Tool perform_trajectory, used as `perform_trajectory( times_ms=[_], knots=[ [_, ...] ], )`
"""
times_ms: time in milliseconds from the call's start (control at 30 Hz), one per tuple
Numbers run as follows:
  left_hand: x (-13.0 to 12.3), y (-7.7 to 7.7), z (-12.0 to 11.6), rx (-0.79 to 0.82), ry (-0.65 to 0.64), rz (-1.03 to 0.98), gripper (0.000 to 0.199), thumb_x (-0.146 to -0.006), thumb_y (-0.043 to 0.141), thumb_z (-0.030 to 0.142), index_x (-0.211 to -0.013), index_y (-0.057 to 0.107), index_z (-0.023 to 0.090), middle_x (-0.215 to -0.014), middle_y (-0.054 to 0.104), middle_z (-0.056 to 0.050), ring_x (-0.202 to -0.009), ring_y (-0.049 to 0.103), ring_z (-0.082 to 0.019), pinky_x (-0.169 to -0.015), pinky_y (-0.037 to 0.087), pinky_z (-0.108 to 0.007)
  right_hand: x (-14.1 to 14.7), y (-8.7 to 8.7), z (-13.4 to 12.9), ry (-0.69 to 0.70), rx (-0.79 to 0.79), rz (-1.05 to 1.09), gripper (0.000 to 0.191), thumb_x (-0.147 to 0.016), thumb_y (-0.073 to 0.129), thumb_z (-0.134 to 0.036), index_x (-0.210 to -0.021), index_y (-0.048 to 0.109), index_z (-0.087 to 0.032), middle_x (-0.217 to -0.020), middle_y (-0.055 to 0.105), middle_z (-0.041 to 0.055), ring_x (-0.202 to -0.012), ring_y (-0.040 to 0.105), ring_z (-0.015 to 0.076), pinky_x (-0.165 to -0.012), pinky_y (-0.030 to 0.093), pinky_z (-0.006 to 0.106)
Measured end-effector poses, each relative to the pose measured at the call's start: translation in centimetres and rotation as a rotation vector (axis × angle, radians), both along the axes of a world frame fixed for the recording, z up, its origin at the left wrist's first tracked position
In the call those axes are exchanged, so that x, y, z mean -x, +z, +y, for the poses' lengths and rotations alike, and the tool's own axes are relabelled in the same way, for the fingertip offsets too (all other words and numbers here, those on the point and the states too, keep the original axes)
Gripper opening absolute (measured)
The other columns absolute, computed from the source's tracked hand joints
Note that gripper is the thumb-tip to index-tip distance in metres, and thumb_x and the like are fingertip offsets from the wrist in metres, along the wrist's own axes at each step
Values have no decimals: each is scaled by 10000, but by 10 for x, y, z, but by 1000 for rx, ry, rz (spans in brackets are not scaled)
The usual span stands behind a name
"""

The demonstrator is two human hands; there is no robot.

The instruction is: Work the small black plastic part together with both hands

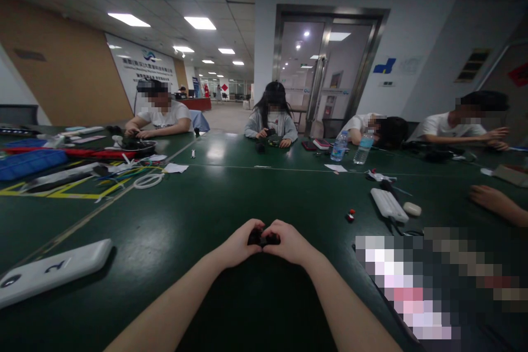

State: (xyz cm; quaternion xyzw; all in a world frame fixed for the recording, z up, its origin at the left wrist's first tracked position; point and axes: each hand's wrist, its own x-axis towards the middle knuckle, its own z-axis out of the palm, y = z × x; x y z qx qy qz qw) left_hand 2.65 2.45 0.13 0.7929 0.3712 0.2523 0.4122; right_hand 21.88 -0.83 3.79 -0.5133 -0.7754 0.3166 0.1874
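Observation:
My left hand (239, 245) and my right hand (291, 243) meet over the green table in front of me, with fingertips and thumbs nearly touching. Both are curled around a small black object (254, 237), which shows dark between fingers and thumbs on either side. Whether it is one piece or two I cannot tell, and its kind is hidden by the fingers. A small red-and-black item (350, 215) lies on the table to the right of my hands.
A white power bank (388, 205) with a cable and a cream case (412, 209) lie at right, near another person's hand (495, 203). A white device (58, 270) lies at left. Beyond are cables, a blue tray (33, 165), water bottles (363, 148) and several seated people.

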Motion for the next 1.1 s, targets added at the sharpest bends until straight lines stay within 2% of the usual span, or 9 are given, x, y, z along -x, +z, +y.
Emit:
perform_trajectory(
  times_ms=[133, 267, 400, 500, 633, 933, 1100],
  knots=[
    [3, 6, -2, 6, -23, 49, 456, -712, 635, 183, -1151, 512, 207, -1177, 556, -58, -1102, 513, -202, -987, 380, -376, 4, -1, 0, -10, -30, -1, 183, -735, 654, -280, -911, 657, -230, -990, 557, 14, -908, 542, 172, -789, 438, 305],
    [8, 7, -1, 23, -18, 52, 441, -737, 611, 163, -1161, 507, 225, -1195, 557, -49, -1120, 507, -192, -1012, 365, -376, 0, 1, 1, -87, -52, 148, 182, -748, 631, -314, -901, 638, -215, -942, 581, 15, -822, 543, 157, -714, 438, 292],
    [11, 3, 0, 58, 7, 82, 518, -741, 628, 187, -1233, 475, 249, -1250, 527, -40, -1156, 487, -195, -1020, 361, -374, -18, -1, 11, -302, -78, 395, 235, -755, 609, -339, -936, 614, -189, -899, 620, 23, -830, 563, 163, -739, 435, 306],
    [12, 4, -1, 26, 5, 119, 482, -759, 616, 217, -1225, 495, 245, -1250, 520, -43, -1139, 494, -200, -1003, 374, -378, -34, -6, 20, -479, -49, 573, 262, -738, 614, -348, -948, 609, -191, -925, 632, 29, -846, 572, 166, -752, 445, 309],
    [12, 9, -3, -20, -5, 154, 411, -762, 607, 209, -1167, 545, 229, -1236, 504, -46, -1101, 503, -197, -983, 386, -366, -42, -14, 26, -638, 22, 732, 296, -691, 654, -360, -929, 636, -184, -855, 631, 36, -757, 565, 161, -653, 438, 282],
    [18, 8, -1, -47, -14, 191, 430, -785, 598, 290, -1210, 539, 265, -1213, 496, -44, -1115, 468, -207, -975, 381, -368, -44, -19, 26, -602, 237, 969, 270, -687, 714, -343, -912, 678, -196, -894, 633, 37, -659, 516, 101, -558, 416, 214],
    [18, 4, 0, -87, -6, 189, 480, -795, 574, 277, -1268, 495, 247, -1264, 477, -56, -1148, 453, -205, -1012, 348, -363, -45, -20, 28, -640, 313, 1035, 199, -699, 719, -279, -878, 686, -200, -866, 646, 23, -630, 520, 79, -532, 416, 187]
  ],
)
